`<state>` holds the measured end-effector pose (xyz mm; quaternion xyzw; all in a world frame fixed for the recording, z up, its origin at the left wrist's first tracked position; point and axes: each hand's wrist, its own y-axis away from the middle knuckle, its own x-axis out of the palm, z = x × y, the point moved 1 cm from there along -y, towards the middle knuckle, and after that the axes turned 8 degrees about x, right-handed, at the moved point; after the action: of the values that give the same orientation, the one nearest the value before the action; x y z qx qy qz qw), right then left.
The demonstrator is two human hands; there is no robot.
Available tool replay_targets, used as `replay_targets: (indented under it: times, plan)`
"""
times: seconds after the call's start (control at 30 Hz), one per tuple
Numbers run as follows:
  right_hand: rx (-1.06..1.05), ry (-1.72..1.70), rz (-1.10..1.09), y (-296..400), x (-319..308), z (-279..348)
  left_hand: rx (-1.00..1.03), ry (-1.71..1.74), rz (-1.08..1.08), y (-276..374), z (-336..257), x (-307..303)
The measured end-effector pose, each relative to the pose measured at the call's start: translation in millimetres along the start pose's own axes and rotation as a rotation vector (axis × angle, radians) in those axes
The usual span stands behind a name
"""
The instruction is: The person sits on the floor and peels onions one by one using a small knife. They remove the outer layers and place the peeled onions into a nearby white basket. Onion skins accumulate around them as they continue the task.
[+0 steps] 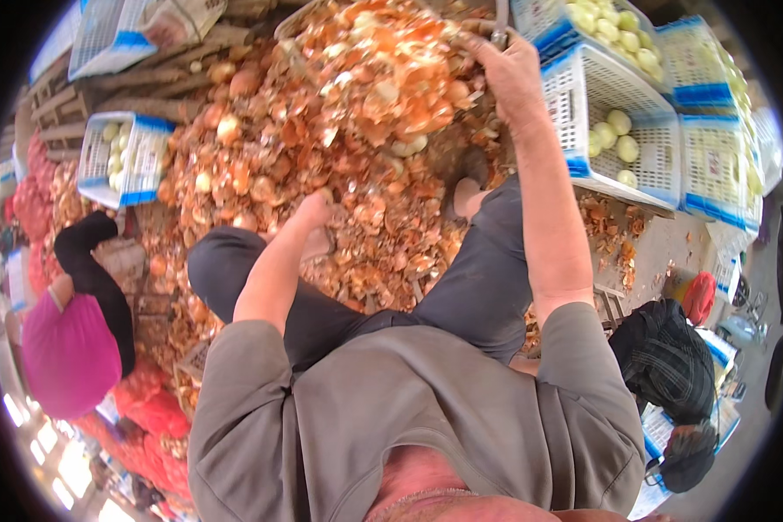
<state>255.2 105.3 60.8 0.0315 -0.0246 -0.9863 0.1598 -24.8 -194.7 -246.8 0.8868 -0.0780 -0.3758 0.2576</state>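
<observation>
My right hand (512, 75) is at the top, closed around a narrow metal tool (501, 26), perhaps a knife; its far end is cut off by the picture's edge. Beside those fingers rises a heap of orange onion skins (391, 72), which seems to sit in a container with a pale rim (293, 25). My left hand (316, 209) hangs low over loose skins between my knees. Its fingers are blurred, and whether they hold anything is unclear. Unpeeled onions, such as one brown onion (245, 83), lie among the skins on the left. Several peeled onions (410, 145) lie below the heap.
A white-and-blue plastic crate (659, 156) at right holds several peeled onions (605, 136); fuller crates (701, 65) stand around it. Another crate (145, 160) stands left. One person in a pink top (72, 355) sits left, another in dark clothing (669, 359) right. Red mesh sacks (153, 404) lie lower left.
</observation>
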Motion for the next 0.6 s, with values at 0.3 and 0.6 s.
replay_targets:
  times: [0.3,0.6]
  plan:
    - [0.2,0.004,0.062,-12,9,-31,-0.308,0.031,-0.155,-32,42,27]
    - [0.235,-0.04,0.025,-15,17,-25,-0.442,-0.07,0.001,-41,21,30]
